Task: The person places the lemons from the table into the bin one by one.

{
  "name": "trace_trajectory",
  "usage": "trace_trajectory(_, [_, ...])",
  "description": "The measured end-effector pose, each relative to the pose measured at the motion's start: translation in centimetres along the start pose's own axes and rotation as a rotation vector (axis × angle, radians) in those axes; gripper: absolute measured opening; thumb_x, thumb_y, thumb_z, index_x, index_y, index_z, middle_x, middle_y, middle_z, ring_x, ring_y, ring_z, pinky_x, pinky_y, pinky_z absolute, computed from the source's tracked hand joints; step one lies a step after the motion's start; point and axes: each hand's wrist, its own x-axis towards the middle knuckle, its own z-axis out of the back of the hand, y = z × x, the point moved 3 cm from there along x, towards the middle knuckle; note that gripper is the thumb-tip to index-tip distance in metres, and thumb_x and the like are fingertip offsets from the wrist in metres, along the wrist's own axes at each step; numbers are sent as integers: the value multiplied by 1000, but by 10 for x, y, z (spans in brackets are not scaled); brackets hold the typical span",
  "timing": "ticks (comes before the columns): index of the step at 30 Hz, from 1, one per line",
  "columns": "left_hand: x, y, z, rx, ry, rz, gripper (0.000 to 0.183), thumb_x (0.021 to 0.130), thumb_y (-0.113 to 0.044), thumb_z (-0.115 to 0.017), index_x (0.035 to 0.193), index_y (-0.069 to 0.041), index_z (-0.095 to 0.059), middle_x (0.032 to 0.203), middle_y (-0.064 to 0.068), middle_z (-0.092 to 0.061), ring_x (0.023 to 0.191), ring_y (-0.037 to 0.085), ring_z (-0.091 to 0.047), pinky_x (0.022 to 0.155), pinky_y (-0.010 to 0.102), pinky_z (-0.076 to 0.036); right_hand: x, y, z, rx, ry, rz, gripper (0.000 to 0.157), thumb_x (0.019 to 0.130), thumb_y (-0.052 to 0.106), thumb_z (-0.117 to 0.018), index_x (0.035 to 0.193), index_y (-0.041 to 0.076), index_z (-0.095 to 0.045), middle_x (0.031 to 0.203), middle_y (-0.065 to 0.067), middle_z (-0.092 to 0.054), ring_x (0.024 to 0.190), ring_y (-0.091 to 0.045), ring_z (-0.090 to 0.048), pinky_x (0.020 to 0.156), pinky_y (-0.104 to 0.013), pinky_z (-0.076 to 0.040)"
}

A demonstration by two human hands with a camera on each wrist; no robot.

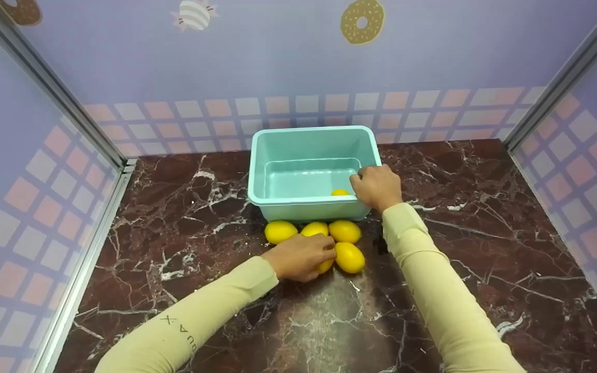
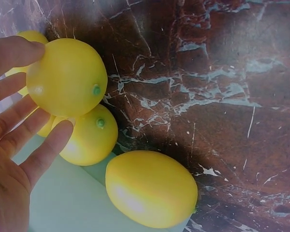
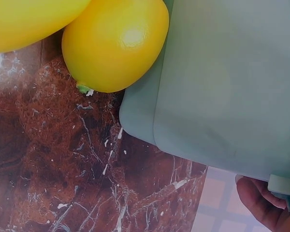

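My left hand point(image 1: 301, 257) is over a lemon point(image 2: 67, 77) in the front row, its thumb and fingers around the fruit's sides. Beside it, another lemon point(image 1: 349, 258) lies to the right. Three more lie along the front of a light turquoise plastic basin point(image 1: 311, 201): a left lemon point(image 1: 280, 231), a middle lemon point(image 1: 315, 229) partly behind my hand, and a right lemon point(image 1: 345, 231). My right hand point(image 1: 380, 187) grips the basin's right rim, fingers point(image 3: 258, 198) showing at the edge in the right wrist view. Inside the basin, a single lemon point(image 1: 340, 192) shows near the front right.
Underneath is a dark red marbled tabletop point(image 1: 200, 207). A lilac back wall point(image 1: 288, 62) with a checked band rises right behind the basin. Side walls point(image 1: 13, 207) with metal edge strips point(image 1: 91, 259) close in the table on both sides.
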Motion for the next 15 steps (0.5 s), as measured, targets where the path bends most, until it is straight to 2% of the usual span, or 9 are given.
trace_trajectory(4, [0, 1, -2, 0, 41, 16, 25, 81, -24, -68, 105, -18, -61, 105, -1, -57, 90, 15, -56, 69, 30, -54, 0, 0, 0, -1, 3, -4, 45, 93, 38, -36, 82, 7, -66, 102, -18, -69, 101, -41, -59, 83, -60, -48])
trace_trajectory(11, [-1, 0, -4, 0, 27, 17, 27, 83, -28, -68, 106, -19, -60, 104, -1, -57, 88, 15, -56, 68, 30, -53, 1, -1, -2, 2, -4, -1, 46, 93, 39, -36, 84, 7, -67, 103, -19, -69, 101, -42, -59, 84, -60, -48])
trace_trajectory(15, [-1, 1, -5, 14, 56, 19, 36, 79, -32, -72, 110, -20, -59, 108, -1, -57, 92, 16, -56, 71, 30, -54, 1, -1, -1, 3, -12, 4, 45, 93, 38, -36, 82, 7, -67, 102, -18, -69, 101, -42, -59, 83, -60, -48])
